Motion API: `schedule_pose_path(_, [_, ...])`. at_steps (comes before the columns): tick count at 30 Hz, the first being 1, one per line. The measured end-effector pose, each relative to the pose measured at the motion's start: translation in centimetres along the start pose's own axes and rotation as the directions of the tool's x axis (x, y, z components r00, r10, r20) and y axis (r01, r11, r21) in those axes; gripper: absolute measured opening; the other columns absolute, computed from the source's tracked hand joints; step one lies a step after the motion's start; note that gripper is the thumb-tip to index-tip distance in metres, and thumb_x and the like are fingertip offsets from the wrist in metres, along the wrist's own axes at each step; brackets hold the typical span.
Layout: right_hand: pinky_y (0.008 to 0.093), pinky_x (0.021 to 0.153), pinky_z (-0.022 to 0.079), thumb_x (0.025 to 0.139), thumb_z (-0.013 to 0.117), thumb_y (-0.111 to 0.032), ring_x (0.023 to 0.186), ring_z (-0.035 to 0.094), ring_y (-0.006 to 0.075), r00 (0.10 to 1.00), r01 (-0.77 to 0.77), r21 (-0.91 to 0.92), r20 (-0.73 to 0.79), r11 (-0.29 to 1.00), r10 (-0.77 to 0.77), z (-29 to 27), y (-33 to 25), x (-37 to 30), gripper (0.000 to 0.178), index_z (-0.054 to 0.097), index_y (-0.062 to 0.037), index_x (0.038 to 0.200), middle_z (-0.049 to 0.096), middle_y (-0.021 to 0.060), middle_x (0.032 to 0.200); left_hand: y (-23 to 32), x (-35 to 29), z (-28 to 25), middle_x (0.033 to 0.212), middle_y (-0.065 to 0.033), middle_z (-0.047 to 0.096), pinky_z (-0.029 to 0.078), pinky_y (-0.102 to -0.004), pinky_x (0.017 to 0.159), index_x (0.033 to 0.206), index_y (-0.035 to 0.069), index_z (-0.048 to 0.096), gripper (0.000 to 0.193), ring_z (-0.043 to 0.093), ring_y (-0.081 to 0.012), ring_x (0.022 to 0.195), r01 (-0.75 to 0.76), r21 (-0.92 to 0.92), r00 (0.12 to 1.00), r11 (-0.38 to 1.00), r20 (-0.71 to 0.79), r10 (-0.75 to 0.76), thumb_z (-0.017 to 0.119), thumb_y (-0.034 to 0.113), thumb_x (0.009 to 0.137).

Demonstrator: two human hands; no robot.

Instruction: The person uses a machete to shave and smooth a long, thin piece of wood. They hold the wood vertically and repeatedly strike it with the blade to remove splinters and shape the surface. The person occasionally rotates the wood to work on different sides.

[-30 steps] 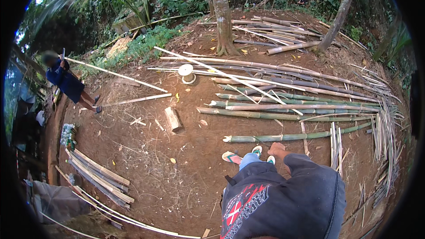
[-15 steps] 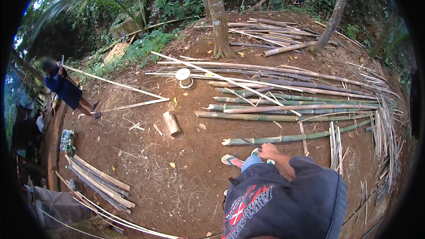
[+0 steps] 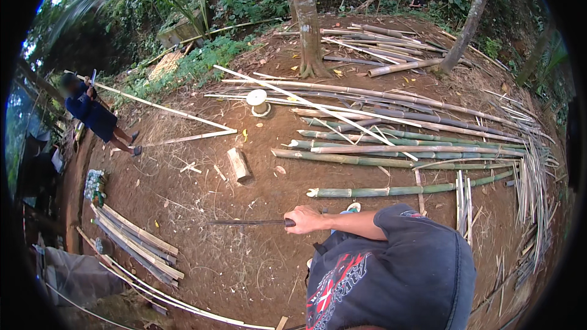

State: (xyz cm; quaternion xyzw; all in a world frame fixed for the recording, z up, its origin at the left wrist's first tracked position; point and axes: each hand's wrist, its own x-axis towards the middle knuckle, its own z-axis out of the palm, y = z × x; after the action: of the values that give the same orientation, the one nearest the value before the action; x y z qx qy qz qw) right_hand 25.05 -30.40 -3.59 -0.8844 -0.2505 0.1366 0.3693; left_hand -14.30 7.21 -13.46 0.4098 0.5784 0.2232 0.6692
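Holding machete, blade extending left from right hand grip.

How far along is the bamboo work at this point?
Partly done, it seems. Split pale strips lie bundled at the lower left, and thin slats are piled at the right. The right hand grips a long dark blade held level over bare dirt, cutting nothing. Many whole green bamboo poles lie unsplit ahead, so much appears to be left.
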Motion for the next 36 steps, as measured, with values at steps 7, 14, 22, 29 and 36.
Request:
schedule_pose_path(7, [0.0517, 0.061, 0.05, 0.075, 0.066, -0.028, 0.064, 0.065, 0.0401, 0.992, 0.069, 0.018, 0.109, 0.997, -0.071, 1.2, -1.7, -1.5, 0.024, 0.063, -0.005, 0.076, 0.064, 0.0189, 0.064, -1.0, -0.4, -3.2, 0.071, 0.0001, 0.064, 0.049, -0.0348, 0.053, 0.104, 0.023, 0.071, 0.048, 0.053, -0.0152, 0.056, 0.071, -0.048, 0.997, 0.996, -0.012, -0.072, 0.066, 0.065, 0.081])
schedule_pose_path(14, [0.049, 0.055, 0.049, 0.077, 0.068, -0.028, 0.058, 0.063, 0.0382, 0.989, 0.118, 0.031, 0.083, 0.993, -0.12, 1.6, -1.4, -2.2, 0.025, 0.062, -0.0043, 0.076, 0.061, 0.0167, 0.057, -7.5, 1.8, -4.1, 0.067, -0.0046, 0.056, 0.047, -0.0451, 0.055, 0.119, 0.029, 0.065, 0.041, 0.05, -0.0227, 0.055, 0.155, 0.006, 0.983, 0.988, -0.104, -0.153, 0.06, 0.058, 0.09])
schedule_pose_path(22, [0.0475, 0.054, 0.047, 0.08, 0.069, -0.029, 0.055, 0.062, 0.0369, 0.988, 0.136, 0.078, 0.07, 0.988, -0.141, 1.5, -2.0, -2.0, 0.027, 0.062, -0.0035, 0.076, 0.059, 0.015, 0.056, -12.8, 1.9, -5.1, 0.106, -0.0124, 0.058, 0.042, -0.0582, 0.081, 0.128, 0.026, 0.058, 0.049, 0.052, -0.0323, 0.094, 0.218, -0.108, 0.975, 0.97, -0.031, -0.222, 0.054, 0.059, 0.092])
schedule_pose_path(29, [0.0485, 0.056, 0.047, 0.079, 0.07, -0.031, 0.058, 0.062, 0.0382, 0.971, 0.21, 0.145, 0.087, 0.967, -0.224, 1.0, -4.8, -1.4, 0.028, 0.062, -0.0042, 0.075, 0.061, 0.0157, 0.059, -15.2, 1.9, -7.6, 0.119, -0.0148, 0.061, 0.032, -0.0707, 0.097, 0.13, 0.024, 0.057, 0.052, 0.051, -0.0399, 0.112, 0.341, -0.373, 0.833, 0.863, 0.545, -0.094, 0.053, 0.058, 0.092])
schedule_pose_path(36, [0.0474, 0.054, 0.045, 0.08, 0.071, -0.032, 0.056, 0.061, 0.0373, 0.945, 0.306, 0.221, 0.048, 0.926, -0.324, 1.3, -6.8, -1.3, 0.03, 0.06, -0.0045, 0.073, 0.06, 0.014, 0.057, -8.0, -9.1, 5.3, 0.088, -0.0066, 0.059, 0.046, -0.0454, 0.079, 0.105, 0.009, 0.062, 0.043, 0.055, -0.0252, 0.078, -0.18, 0.003, 0.944, 0.984, -0.279, 0.174, 0.054, 0.05, 0.092])
